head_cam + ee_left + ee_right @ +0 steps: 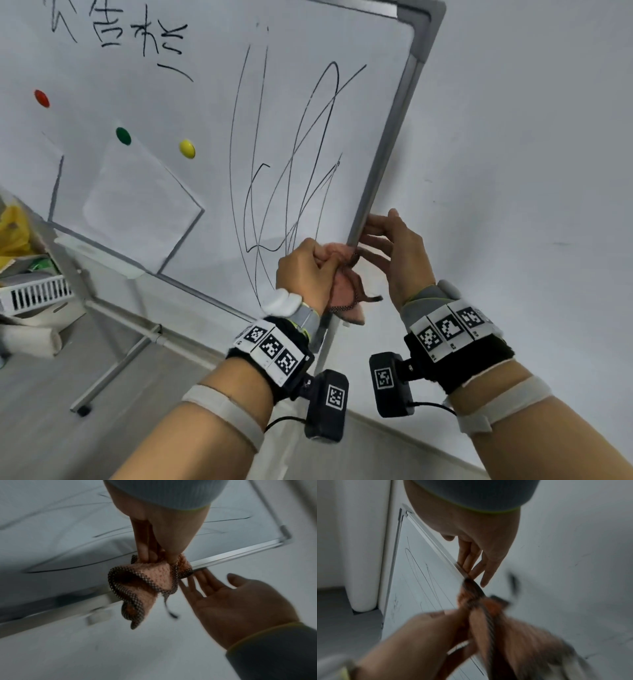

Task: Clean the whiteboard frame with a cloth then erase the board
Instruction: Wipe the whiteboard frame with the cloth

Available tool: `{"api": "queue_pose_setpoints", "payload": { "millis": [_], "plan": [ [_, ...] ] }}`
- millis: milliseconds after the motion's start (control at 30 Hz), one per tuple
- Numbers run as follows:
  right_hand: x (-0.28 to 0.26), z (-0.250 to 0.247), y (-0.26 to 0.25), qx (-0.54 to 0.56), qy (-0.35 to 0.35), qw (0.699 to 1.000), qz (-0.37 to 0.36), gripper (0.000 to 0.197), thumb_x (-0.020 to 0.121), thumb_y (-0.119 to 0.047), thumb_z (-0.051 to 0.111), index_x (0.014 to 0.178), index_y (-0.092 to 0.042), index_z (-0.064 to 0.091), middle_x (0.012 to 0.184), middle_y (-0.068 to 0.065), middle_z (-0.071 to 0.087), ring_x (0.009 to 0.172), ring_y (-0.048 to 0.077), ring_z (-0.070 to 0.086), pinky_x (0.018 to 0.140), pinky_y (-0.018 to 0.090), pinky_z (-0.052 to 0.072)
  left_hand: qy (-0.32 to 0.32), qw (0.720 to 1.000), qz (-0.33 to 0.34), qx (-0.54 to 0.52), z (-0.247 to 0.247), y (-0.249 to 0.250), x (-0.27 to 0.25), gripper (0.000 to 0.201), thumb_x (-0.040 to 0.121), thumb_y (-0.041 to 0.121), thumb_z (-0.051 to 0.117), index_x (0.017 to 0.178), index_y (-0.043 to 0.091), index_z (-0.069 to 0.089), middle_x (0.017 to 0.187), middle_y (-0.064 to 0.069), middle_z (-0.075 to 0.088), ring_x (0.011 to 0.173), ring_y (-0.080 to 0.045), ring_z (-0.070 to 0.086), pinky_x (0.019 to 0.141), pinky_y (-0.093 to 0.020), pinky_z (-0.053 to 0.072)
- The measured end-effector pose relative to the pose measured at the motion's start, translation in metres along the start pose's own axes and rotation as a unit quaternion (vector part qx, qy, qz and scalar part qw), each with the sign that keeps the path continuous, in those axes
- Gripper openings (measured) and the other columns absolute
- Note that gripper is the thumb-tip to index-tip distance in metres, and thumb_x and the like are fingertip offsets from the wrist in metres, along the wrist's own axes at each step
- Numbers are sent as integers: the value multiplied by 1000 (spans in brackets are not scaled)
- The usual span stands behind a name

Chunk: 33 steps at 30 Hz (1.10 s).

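A whiteboard [191, 113] with black scribbles stands tilted on a stand, edged by a grey metal frame [387, 147]. My left hand [305, 267] grips a bunched pink cloth [346, 291] with a dark checked border and holds it against the frame's right edge. In the left wrist view the cloth [147, 582] wraps over the frame [231, 555] below my fingers. My right hand [390, 246] lies just beside the cloth, its straight fingers [197, 584] touching the outer side of the frame [436, 547]. The right wrist view shows the cloth [488, 609] blurred.
Red [41, 98], green [123, 135] and yellow [187, 148] magnets and a paper sheet [140, 202] sit on the board. A white basket [34, 294] and yellow bag [13, 226] are at the left. A white wall [531, 171] lies close behind the board.
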State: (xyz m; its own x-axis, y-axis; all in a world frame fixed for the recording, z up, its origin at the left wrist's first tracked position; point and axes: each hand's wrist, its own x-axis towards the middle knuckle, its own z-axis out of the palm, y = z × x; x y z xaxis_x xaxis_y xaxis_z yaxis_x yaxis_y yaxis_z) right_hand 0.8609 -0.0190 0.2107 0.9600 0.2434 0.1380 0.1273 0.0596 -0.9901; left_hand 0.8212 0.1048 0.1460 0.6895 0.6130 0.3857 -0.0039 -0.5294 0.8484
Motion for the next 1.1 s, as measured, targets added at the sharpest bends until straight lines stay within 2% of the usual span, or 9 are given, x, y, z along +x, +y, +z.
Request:
{"api": "queue_pose_setpoints", "payload": {
  "millis": [133,367,467,567,634,734,867,1000,1100],
  "plan": [
    [-4,1,23,-47,1,999,11,42,103,-33,37,104,-10,72,100,9,75,97,21,70,101,49,50,-6,997,-74,10,12,-44,-23,16,78,28,76,72,22,62,68,11,64,70,-17,65,57,-19,36],
    [-11,1,50,-80,-2,996,25,42,103,-32,35,100,-14,73,99,6,77,98,21,71,98,45,52,-26,998,-65,1,12,-50,-25,11,78,26,73,74,20,65,71,6,69,71,-17,66,66,-28,53],
    [-14,2,52,-61,6,998,34,45,104,-35,35,101,-12,73,100,8,76,95,21,71,93,42,54,-29,999,-28,-19,3,-24,-19,15,79,31,73,75,20,64,68,9,65,71,-18,65,66,-30,53],
    [-12,4,49,-49,23,997,49,55,99,-54,34,97,-17,74,98,9,75,91,25,70,83,40,55,8,998,27,-48,-12,23,3,18,80,35,73,77,19,65,67,11,63,68,-15,64,65,-30,53],
    [-11,4,47,-41,31,997,62,60,95,-63,34,91,-20,75,100,12,76,98,27,70,91,46,55,34,996,63,-54,-20,54,20,17,79,33,74,77,18,66,65,12,61,68,-16,65,66,-29,53],
    [-13,2,46,-14,31,997,70,55,100,-57,30,96,-22,72,107,13,74,109,27,67,96,48,53,38,994,83,-55,-25,75,33,17,80,33,72,76,19,63,62,13,58,70,-17,65,66,-30,53],
    [-15,1,48,-30,37,996,69,63,96,-65,29,96,-21,74,100,9,76,100,24,70,94,47,54,-18,999,36,6,-11,32,15,16,83,33,67,79,18,61,74,4,68,71,-19,63,64,-27,47],
    [-16,1,46,-33,15,997,71,62,102,-55,23,102,-18,73,102,0,76,100,16,70,95,41,50,-89,991,-56,81,6,-36,-20,12,83,30,65,78,20,62,76,4,68,76,-20,65,61,-23,37],
    [-17,1,48,-39,14,997,68,60,103,-52,24,103,-18,73,102,-1,76,100,15,70,96,40,50,-83,991,-58,83,8,-42,-24,10,83,28,67,77,22,62,75,6,69,71,-17,63,61,-23,38]
  ]
}}
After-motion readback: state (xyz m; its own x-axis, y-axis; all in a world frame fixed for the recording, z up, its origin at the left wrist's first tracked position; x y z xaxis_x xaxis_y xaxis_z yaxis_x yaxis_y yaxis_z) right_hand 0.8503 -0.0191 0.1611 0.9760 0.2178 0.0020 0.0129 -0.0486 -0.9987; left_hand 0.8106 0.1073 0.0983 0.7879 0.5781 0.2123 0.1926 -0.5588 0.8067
